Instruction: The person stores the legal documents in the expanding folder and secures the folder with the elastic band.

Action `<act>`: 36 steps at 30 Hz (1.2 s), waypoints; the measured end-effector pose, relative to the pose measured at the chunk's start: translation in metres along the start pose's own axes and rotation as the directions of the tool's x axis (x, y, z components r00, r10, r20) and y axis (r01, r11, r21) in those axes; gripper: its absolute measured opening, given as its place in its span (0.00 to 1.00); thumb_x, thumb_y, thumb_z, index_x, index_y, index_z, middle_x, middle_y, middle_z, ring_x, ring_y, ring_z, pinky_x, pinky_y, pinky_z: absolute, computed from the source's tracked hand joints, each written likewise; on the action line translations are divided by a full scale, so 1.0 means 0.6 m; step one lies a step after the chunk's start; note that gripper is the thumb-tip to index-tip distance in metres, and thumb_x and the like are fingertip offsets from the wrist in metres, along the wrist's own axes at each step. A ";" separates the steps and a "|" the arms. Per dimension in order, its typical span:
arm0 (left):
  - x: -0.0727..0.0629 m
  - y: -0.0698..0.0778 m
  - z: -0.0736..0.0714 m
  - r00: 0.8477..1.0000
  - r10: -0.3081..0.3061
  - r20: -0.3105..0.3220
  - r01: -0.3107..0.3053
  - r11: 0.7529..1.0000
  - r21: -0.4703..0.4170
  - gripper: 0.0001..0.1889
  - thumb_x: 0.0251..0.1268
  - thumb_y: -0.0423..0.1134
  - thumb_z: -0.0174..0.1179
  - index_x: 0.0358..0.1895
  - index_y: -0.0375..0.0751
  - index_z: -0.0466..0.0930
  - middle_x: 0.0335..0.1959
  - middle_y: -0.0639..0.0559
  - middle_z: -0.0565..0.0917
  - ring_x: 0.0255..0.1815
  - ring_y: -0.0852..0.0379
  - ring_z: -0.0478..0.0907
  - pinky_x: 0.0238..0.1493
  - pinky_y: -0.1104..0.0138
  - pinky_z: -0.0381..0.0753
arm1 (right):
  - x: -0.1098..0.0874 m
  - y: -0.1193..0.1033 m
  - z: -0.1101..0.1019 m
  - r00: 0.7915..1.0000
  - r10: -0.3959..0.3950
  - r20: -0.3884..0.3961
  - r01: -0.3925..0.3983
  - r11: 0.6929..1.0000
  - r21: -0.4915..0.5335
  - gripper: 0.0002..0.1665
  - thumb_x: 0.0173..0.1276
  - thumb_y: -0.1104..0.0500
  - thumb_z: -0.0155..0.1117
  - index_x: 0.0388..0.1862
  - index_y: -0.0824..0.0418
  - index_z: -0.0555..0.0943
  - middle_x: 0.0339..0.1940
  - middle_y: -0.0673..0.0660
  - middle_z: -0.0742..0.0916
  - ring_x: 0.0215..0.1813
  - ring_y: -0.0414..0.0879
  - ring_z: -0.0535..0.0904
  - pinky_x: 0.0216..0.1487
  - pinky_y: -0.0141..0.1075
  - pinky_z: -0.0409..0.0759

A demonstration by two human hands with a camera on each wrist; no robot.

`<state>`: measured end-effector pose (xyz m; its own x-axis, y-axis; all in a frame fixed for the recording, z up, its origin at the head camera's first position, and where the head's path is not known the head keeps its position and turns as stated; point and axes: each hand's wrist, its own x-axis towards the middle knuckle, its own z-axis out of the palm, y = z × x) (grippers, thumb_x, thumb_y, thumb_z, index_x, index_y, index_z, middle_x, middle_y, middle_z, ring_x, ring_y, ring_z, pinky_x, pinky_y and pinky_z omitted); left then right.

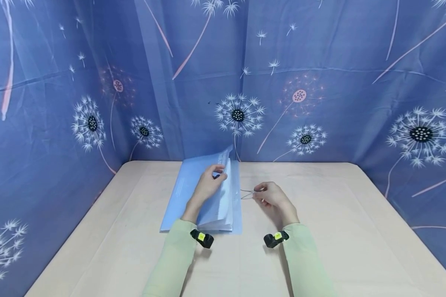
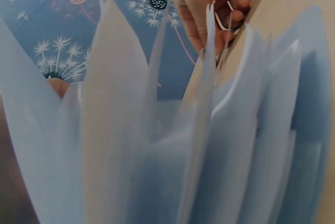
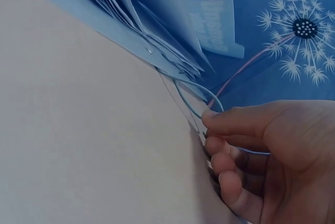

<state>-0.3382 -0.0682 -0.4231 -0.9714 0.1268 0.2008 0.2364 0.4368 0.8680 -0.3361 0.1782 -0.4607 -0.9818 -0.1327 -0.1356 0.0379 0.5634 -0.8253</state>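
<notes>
A blue folder [image 1: 193, 181] with translucent inner sleeves [image 1: 226, 206] lies on the table, its front cover lifted at the right edge. My left hand [image 1: 208, 183] holds that cover and the upper leaves, thumb and fingers curled at their edge. Seen in the left wrist view, the sleeves [image 2: 115, 103] fan apart. To the right of the folder, my right hand [image 1: 273, 196] pinches a thin looped cord [image 1: 247, 193] between thumb and fingers. In the right wrist view the cord [image 3: 180, 98] runs from the folder's edge to the fingertips, where the hand hides part of it.
A pale cloth covers the table [image 1: 357, 231]. Blue curtains [image 1: 319, 49] with dandelion prints stand behind and along both sides. Each wrist carries a small black camera, one on the left sleeve [image 1: 171, 255] and one on the right sleeve [image 1: 306, 260].
</notes>
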 end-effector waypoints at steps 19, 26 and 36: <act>-0.003 -0.013 0.033 0.999 -0.013 0.043 0.007 0.991 0.134 0.21 0.66 0.44 0.61 0.60 0.43 0.79 0.56 0.44 0.82 0.63 0.41 0.72 0.64 0.47 0.71 | -0.003 -0.013 0.003 0.997 -0.061 0.057 0.062 0.998 -0.010 0.15 0.72 0.55 0.60 0.47 0.64 0.84 0.27 0.56 0.86 0.19 0.40 0.72 0.18 0.30 0.70; -0.005 -0.019 0.044 0.998 -0.036 0.054 0.027 0.985 0.168 0.21 0.65 0.45 0.61 0.60 0.44 0.79 0.55 0.44 0.82 0.61 0.40 0.71 0.62 0.48 0.71 | -0.006 -0.018 0.007 0.991 -0.093 0.098 0.085 0.993 0.078 0.16 0.73 0.55 0.60 0.50 0.65 0.84 0.25 0.55 0.83 0.21 0.40 0.72 0.19 0.30 0.67; -0.005 -0.035 0.059 0.994 -0.033 0.102 0.005 0.964 0.267 0.21 0.67 0.47 0.59 0.61 0.46 0.79 0.54 0.45 0.83 0.58 0.43 0.70 0.58 0.51 0.73 | -0.004 -0.021 0.010 0.987 -0.124 0.102 0.114 0.989 0.098 0.17 0.76 0.59 0.54 0.54 0.68 0.82 0.24 0.56 0.83 0.20 0.40 0.71 0.20 0.30 0.71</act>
<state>-0.3394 -0.0463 -0.4580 -0.9713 0.2024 0.1246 0.2293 0.6595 0.7159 -0.3329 0.1664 -0.4531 -0.9547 -0.2845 -0.0873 -0.0566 0.4615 -0.8853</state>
